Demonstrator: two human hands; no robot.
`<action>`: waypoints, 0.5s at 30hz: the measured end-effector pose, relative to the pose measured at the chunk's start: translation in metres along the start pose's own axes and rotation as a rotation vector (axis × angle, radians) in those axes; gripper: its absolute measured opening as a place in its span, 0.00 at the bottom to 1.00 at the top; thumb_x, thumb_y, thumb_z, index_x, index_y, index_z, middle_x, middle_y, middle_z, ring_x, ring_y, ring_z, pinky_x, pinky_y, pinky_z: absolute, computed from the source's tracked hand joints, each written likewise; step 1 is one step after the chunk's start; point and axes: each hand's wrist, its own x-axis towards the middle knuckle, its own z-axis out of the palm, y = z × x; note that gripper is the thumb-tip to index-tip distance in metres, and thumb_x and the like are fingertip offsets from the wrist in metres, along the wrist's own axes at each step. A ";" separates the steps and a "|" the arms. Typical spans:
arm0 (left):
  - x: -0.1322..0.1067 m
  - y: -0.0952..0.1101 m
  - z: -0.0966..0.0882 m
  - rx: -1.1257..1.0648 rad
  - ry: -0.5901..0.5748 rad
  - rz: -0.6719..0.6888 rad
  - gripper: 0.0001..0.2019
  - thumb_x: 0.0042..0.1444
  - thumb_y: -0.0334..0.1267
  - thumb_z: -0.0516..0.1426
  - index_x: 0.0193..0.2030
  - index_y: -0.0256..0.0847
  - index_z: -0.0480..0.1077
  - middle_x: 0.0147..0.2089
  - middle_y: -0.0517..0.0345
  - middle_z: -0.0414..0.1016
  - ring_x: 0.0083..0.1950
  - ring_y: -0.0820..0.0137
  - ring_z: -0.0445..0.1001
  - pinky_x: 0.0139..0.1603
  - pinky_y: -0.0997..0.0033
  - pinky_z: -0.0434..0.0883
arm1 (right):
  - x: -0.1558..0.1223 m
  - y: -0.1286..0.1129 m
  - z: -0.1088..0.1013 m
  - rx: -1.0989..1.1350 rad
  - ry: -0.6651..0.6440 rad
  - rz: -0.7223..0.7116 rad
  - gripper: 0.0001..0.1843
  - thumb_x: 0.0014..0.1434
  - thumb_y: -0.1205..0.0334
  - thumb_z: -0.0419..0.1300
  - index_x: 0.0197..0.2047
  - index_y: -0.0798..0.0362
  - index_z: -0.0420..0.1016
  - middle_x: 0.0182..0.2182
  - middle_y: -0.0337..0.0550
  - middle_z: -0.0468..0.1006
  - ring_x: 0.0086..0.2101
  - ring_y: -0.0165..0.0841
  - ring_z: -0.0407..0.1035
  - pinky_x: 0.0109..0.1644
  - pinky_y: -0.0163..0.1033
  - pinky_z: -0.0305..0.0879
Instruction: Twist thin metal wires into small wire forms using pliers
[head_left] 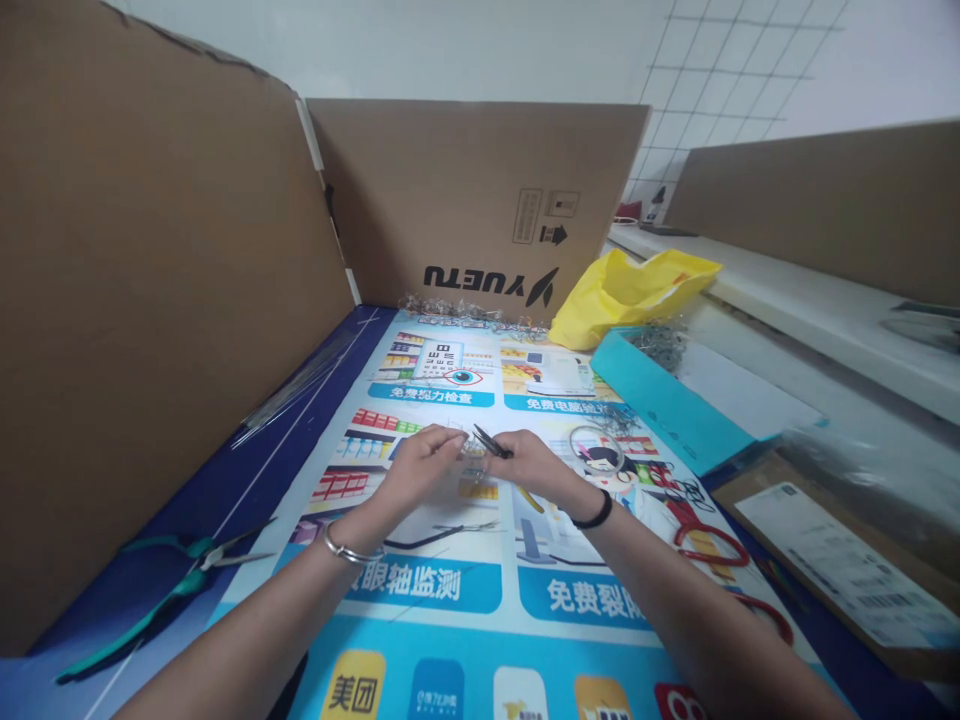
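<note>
My left hand [420, 465] and my right hand [529, 465] meet above a printed poster [465, 590] on the table. My right hand is closed round small dark pliers [491, 443], whose tips point left toward my left fingers. My left hand pinches a small thin wire piece [469, 445] at the plier tips; it is too small to make out well. A silver bangle is on my left wrist, a black band on my right.
Teal-handled pliers [161, 590] lie at the left. Red-handled scissors [701, 535] lie at the right. A roll of tape [596, 448], a teal box [660, 400] with wire bits, a yellow bag [630, 290] and cardboard walls [150, 300] surround the work area.
</note>
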 end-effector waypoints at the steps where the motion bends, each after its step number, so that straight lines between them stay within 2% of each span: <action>1: 0.000 0.000 0.000 -0.099 -0.003 -0.102 0.15 0.56 0.45 0.52 0.37 0.38 0.74 0.33 0.53 0.77 0.37 0.66 0.74 0.36 0.69 0.69 | 0.000 0.000 0.001 -0.023 0.004 -0.005 0.12 0.49 0.58 0.55 0.20 0.55 0.59 0.18 0.32 0.54 0.22 0.24 0.50 0.24 0.31 0.45; 2: 0.001 0.000 0.000 -0.180 -0.006 -0.183 0.15 0.54 0.46 0.53 0.37 0.37 0.74 0.31 0.53 0.77 0.35 0.66 0.74 0.32 0.71 0.68 | 0.000 -0.001 0.001 -0.048 0.008 -0.010 0.13 0.49 0.58 0.54 0.20 0.54 0.59 0.17 0.32 0.54 0.22 0.24 0.50 0.24 0.31 0.45; 4: 0.002 -0.001 0.000 -0.250 0.014 -0.263 0.16 0.52 0.46 0.55 0.38 0.35 0.74 0.30 0.53 0.77 0.33 0.67 0.74 0.28 0.73 0.66 | -0.001 -0.001 0.002 -0.095 0.014 -0.012 0.13 0.50 0.58 0.54 0.19 0.54 0.58 0.17 0.32 0.54 0.22 0.24 0.50 0.23 0.31 0.45; 8: 0.004 -0.009 -0.002 -0.166 0.123 -0.266 0.18 0.48 0.44 0.59 0.43 0.34 0.73 0.35 0.51 0.77 0.36 0.66 0.74 0.33 0.69 0.68 | -0.002 -0.006 0.003 -0.152 0.031 0.006 0.14 0.49 0.59 0.54 0.18 0.54 0.56 0.16 0.32 0.53 0.21 0.24 0.50 0.22 0.31 0.44; 11: 0.004 -0.016 -0.003 0.037 0.202 -0.103 0.15 0.46 0.38 0.60 0.43 0.37 0.72 0.42 0.52 0.75 0.37 0.67 0.74 0.40 0.66 0.70 | -0.002 -0.010 0.003 -0.148 0.053 0.018 0.13 0.49 0.60 0.53 0.18 0.54 0.55 0.16 0.32 0.53 0.21 0.24 0.50 0.23 0.31 0.44; 15: 0.001 -0.020 -0.003 0.250 0.213 0.164 0.10 0.50 0.31 0.57 0.41 0.40 0.73 0.39 0.56 0.74 0.39 0.68 0.73 0.44 0.66 0.70 | -0.002 -0.011 0.004 -0.112 0.064 0.035 0.12 0.48 0.60 0.53 0.18 0.53 0.56 0.17 0.32 0.53 0.21 0.24 0.51 0.23 0.31 0.45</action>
